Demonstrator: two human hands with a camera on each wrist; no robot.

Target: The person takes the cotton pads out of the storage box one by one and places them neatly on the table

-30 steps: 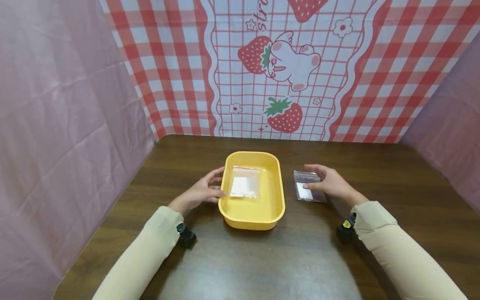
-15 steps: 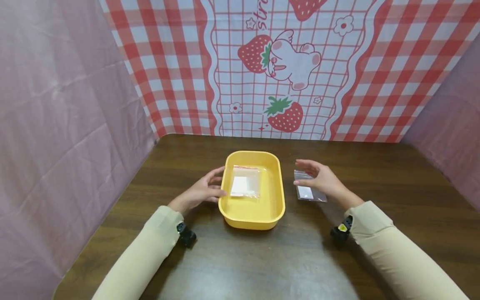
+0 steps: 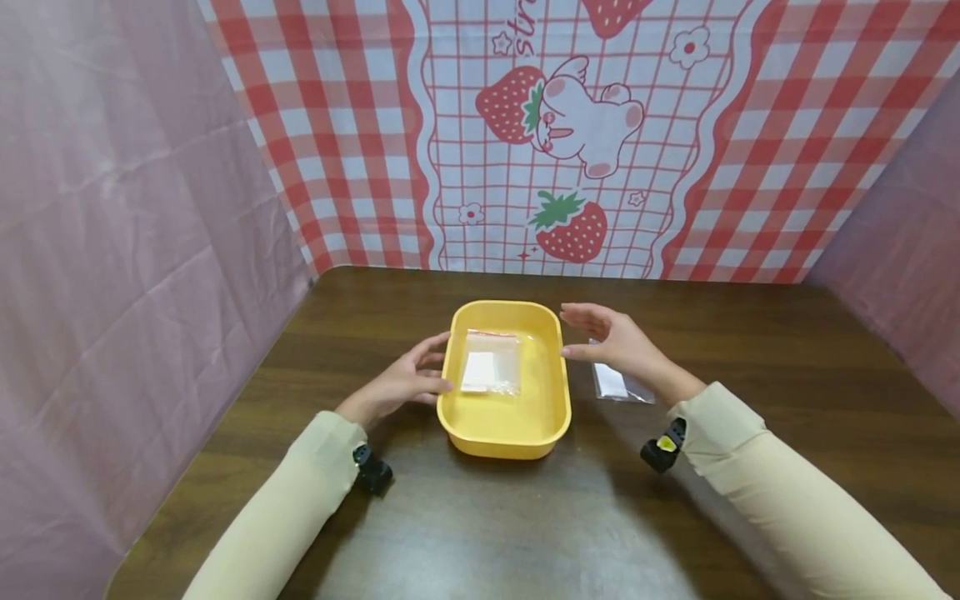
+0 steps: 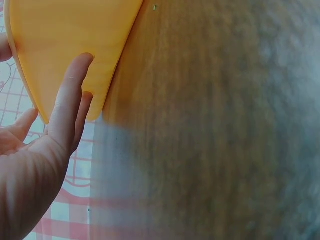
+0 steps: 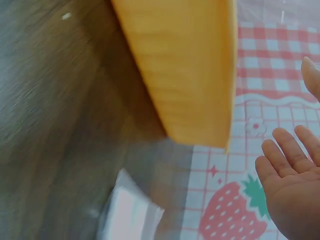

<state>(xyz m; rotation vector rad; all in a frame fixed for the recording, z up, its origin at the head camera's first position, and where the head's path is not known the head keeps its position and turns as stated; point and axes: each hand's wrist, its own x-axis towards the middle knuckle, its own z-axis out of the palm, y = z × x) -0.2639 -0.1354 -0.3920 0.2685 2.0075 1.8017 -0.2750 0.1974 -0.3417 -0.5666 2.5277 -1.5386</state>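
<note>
A yellow plastic tray (image 3: 506, 423) stands on the table, and a clear zip bag (image 3: 491, 362) with a white insert lies inside it. My left hand (image 3: 399, 385) rests against the tray's left wall; in the left wrist view its fingers (image 4: 70, 95) lie fairly straight along the outside. Beside the tray's right rim is my right hand (image 3: 622, 346), its fingers extended and nothing held. I cannot tell whether the thumb touches the rim. A second clear zip bag (image 3: 611, 383) with a white insert lies on the table below the right hand, which partly hides it.
The brown wooden table (image 3: 495, 533) extends around the tray on all sides. A red-and-white strawberry cloth (image 3: 570, 150) hangs behind its back edge. Pink curtains (image 3: 135, 250) hang at both sides.
My right hand has moved left and slightly away from me, off the second zip bag toward the tray's right rim. That bag stays on the table. The left hand and tray hold still.
</note>
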